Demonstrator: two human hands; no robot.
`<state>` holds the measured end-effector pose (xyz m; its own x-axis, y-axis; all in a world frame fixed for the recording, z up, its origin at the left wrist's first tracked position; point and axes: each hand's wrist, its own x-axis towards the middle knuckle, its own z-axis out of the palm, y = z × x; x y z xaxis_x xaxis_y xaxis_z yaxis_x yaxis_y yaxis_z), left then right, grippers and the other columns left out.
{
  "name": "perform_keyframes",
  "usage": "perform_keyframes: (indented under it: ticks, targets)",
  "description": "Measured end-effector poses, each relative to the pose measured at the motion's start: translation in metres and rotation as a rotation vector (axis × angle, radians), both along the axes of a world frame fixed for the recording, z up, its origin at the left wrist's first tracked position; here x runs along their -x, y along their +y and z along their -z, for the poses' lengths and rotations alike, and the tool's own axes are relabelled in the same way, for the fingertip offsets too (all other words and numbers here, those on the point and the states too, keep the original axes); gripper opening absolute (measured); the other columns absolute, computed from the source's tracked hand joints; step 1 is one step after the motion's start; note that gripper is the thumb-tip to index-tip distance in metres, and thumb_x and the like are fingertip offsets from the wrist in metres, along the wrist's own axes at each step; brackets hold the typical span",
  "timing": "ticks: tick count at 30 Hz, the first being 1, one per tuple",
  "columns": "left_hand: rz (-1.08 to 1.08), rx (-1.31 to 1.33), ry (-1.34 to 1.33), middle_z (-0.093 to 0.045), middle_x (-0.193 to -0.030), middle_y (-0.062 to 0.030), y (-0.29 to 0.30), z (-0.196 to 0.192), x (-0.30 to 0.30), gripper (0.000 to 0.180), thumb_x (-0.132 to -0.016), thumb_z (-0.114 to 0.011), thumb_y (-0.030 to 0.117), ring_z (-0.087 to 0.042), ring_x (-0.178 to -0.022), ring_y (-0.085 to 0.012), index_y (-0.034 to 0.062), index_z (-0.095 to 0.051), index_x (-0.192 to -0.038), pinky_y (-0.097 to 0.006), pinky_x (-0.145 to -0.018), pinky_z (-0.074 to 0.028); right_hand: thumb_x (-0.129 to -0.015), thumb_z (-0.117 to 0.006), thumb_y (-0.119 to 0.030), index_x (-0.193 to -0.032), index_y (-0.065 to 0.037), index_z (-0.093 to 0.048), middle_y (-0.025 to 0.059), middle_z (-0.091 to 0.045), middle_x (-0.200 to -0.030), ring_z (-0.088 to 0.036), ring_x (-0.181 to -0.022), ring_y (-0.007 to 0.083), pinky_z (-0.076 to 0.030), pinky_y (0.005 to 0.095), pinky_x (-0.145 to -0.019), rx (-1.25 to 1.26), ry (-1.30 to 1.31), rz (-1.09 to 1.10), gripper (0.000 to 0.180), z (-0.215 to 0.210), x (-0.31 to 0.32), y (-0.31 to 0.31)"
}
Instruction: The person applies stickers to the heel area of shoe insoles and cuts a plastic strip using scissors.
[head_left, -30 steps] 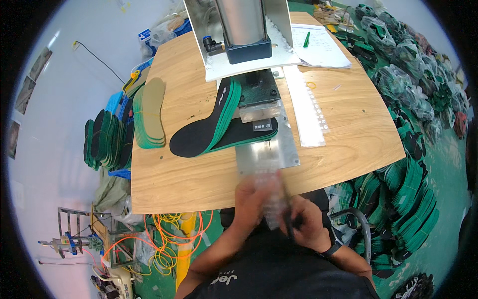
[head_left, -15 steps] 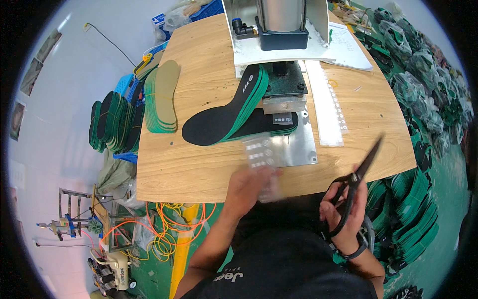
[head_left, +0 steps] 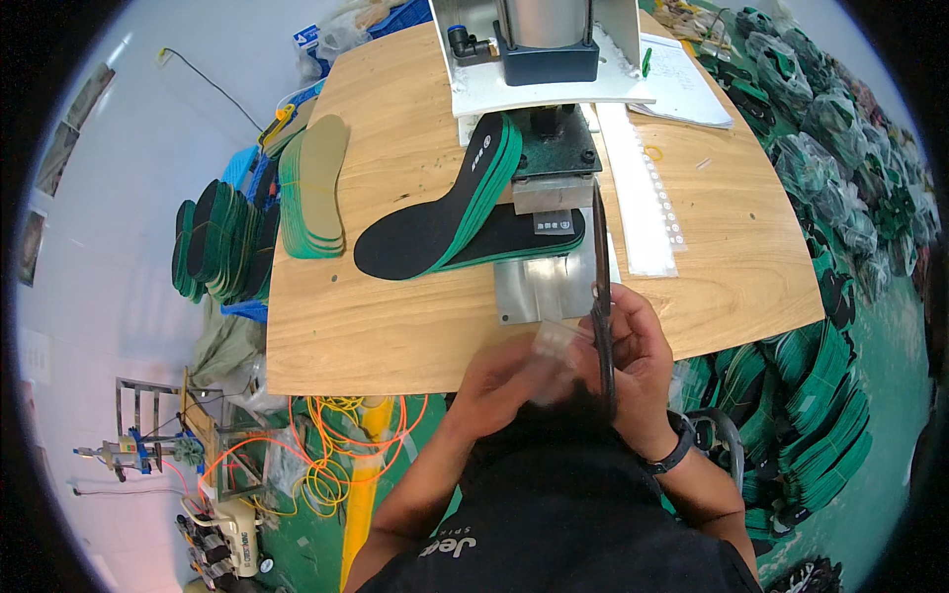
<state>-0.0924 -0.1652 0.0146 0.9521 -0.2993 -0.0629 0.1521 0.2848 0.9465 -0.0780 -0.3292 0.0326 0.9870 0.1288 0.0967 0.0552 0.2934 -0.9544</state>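
Closed around the handles of black scissors (head_left: 602, 306), my right hand (head_left: 641, 361) is at the front table edge, the blades pointing away from me. My left hand (head_left: 502, 383), smeared by motion, grips a clear sheet of transfer labels (head_left: 561, 342) beside the scissors. Ahead of both hands, black insoles with green edges (head_left: 420, 237) lie on a metal plate (head_left: 524, 296) and the table, one stack leaning across another. A small label piece (head_left: 554, 223) rests on the lower insole's heel, beside the metal block (head_left: 554, 195) of a press (head_left: 549, 59).
Bundled tan-topped insoles (head_left: 314, 188) stand on the table (head_left: 395, 341) at left. Long white label strips (head_left: 638, 198) and a notepad (head_left: 682, 84) lie right of the press. Green insole piles (head_left: 830, 395) and plastic bags (head_left: 801, 178) fill the floor at right; hoses (head_left: 341, 445) tangle at left.
My right hand has swung the scissors left and turned them upright, toward the label sheet. My left hand has drawn the sheet nearer to me, so both hands are now together.
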Motion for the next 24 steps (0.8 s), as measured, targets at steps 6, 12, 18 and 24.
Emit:
perform_keyframes:
  ticks: [6, 12, 18, 24]
  targets:
    - [-0.109, -0.251, -0.016, -0.061, -0.074, -0.0011, 0.002, 0.001, -0.006, 0.017, -0.095, -0.053, 0.013, -0.057, -0.064, -0.0086, 0.0001, -0.064, -0.093, -0.022, -0.056, -0.046, -0.076, -0.075, -0.001, -0.132, 0.000, -0.038, 0.0067, -0.054, -0.111, -0.053, -0.103, 0.0148, -0.043, 0.0257, -0.089, 0.044, 0.191, -0.255, 0.067, -0.007, 0.010, -0.017]
    - [-0.230, -0.077, 0.023, -0.063, -0.071, -0.0066, 0.004, -0.013, -0.001, 0.013, -0.091, -0.058, 0.007, -0.058, -0.056, -0.0099, -0.0046, -0.064, -0.093, -0.022, -0.049, -0.046, -0.068, -0.086, -0.021, -0.135, -0.001, -0.035, 0.0112, -0.052, -0.124, -0.048, -0.115, 0.0193, -0.035, 0.0330, -0.101, 0.292, 0.286, -0.541, 0.086, -0.011, 0.029, -0.073]
    - [-0.192, -0.052, 0.076, -0.063, -0.069, -0.0083, -0.003, -0.012, -0.006, 0.011, -0.089, -0.057, 0.005, -0.060, -0.053, -0.0118, -0.0038, -0.063, -0.086, -0.023, -0.045, -0.046, -0.069, -0.084, -0.032, -0.132, -0.001, -0.041, 0.0144, -0.058, -0.114, -0.054, -0.105, 0.0200, -0.041, 0.0316, -0.092, 0.478, 0.247, -0.638, 0.083, -0.010, 0.023, -0.085]
    - [-0.214, -0.117, 0.067, -0.063, -0.072, -0.0084, -0.009, -0.007, -0.004, 0.006, -0.085, -0.060, 0.000, -0.061, -0.054, -0.0120, -0.0025, -0.061, -0.080, -0.024, -0.046, -0.048, -0.068, -0.084, -0.035, -0.132, 0.001, -0.043, 0.0164, -0.060, -0.111, -0.056, -0.101, 0.0211, -0.043, 0.0317, -0.090, 0.476, 0.195, -0.643, 0.083, -0.015, 0.014, -0.085]
